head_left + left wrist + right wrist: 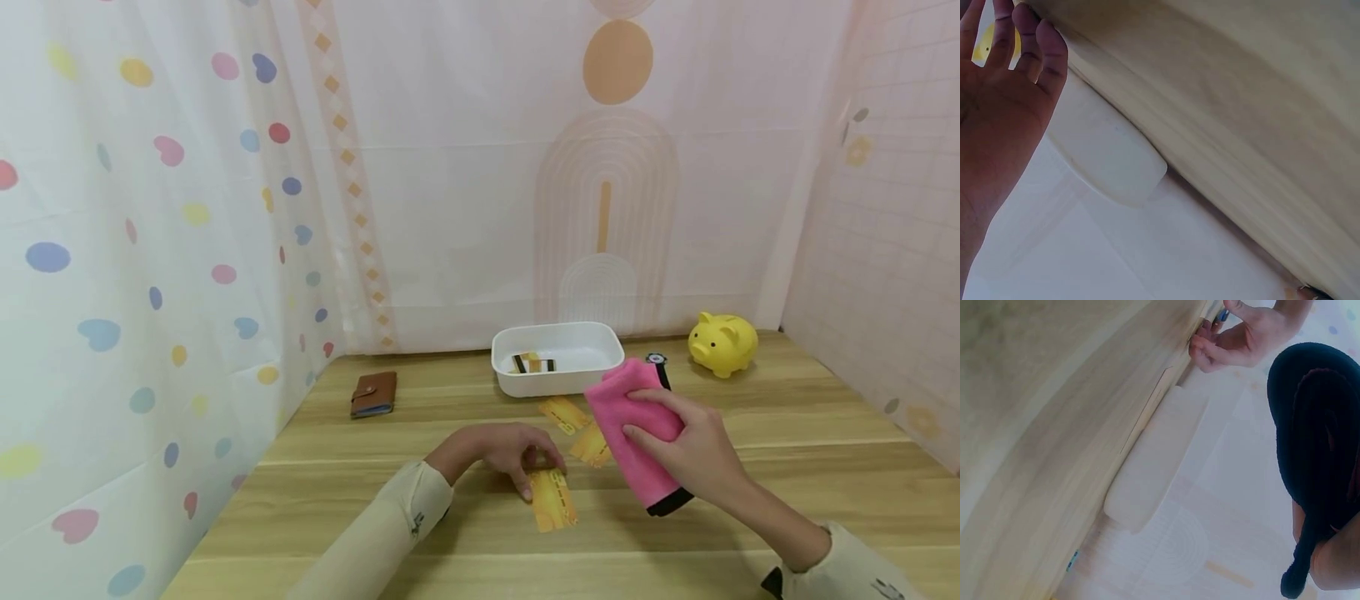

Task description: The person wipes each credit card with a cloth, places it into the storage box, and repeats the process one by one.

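Note:
My left hand point(517, 452) is low over the wooden table, thumb and a fingertip at the edges of a yellow card point(553, 502), which it pinches near its upper end. In the left wrist view that hand's palm point(1004, 119) shows, but the card does not. Above the table, my right hand point(693, 442) grips a folded pink cloth point(637, 433) with black edging; the right wrist view shows mostly its dark end point(1316, 431). Two more yellow cards lie between the hands and the tray: one card point(564, 414) near the tray, another card point(591, 446) partly covered by the cloth.
A white tray point(555, 383) at the back holds several yellow cards with black stripes point(534, 363). A brown snap wallet point(373, 394) lies back left. Behind the cloth lies what looks like a watch point(656, 358), and a yellow piggy bank point(723, 343) stands back right. Curtains surround the table.

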`<state>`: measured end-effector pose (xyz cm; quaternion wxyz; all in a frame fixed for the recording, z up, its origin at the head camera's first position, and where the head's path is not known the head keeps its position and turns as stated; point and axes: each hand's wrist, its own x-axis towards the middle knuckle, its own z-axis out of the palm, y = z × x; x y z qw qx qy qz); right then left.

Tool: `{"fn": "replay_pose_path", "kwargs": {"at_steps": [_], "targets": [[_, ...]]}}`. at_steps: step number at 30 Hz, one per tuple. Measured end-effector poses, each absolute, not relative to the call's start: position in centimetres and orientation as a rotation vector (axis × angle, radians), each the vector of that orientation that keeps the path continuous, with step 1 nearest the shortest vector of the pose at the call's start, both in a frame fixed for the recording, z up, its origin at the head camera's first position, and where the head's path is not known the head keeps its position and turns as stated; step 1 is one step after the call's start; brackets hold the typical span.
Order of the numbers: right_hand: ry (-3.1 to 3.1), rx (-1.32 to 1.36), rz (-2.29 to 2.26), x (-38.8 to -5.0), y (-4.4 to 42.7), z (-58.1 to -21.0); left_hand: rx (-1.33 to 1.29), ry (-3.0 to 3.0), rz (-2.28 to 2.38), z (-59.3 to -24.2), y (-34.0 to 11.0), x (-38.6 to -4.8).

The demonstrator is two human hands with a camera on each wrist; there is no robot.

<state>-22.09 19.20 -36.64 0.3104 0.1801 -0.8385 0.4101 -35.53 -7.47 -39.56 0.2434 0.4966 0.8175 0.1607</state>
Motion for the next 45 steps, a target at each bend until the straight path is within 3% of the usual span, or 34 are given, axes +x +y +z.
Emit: {"fn": "replay_pose_path", "kwargs": {"at_steps": [25,37,45], "targets": [[-2.227,0.485,1.102,-22.1,19.1,-36.7,1.286,2.391,0.348,-40.0,-7.3,-35.0],[-2.23,0.48,1.116,-21.9,19.1,-36.9,1.132,2.36,0.685,-39.9,-8.1,-34.8],[-2.231,0.482,1.115,-21.9,19.0,-36.7,1.007,2.227,1.145,-39.3,-7.8,-34.2]]}}
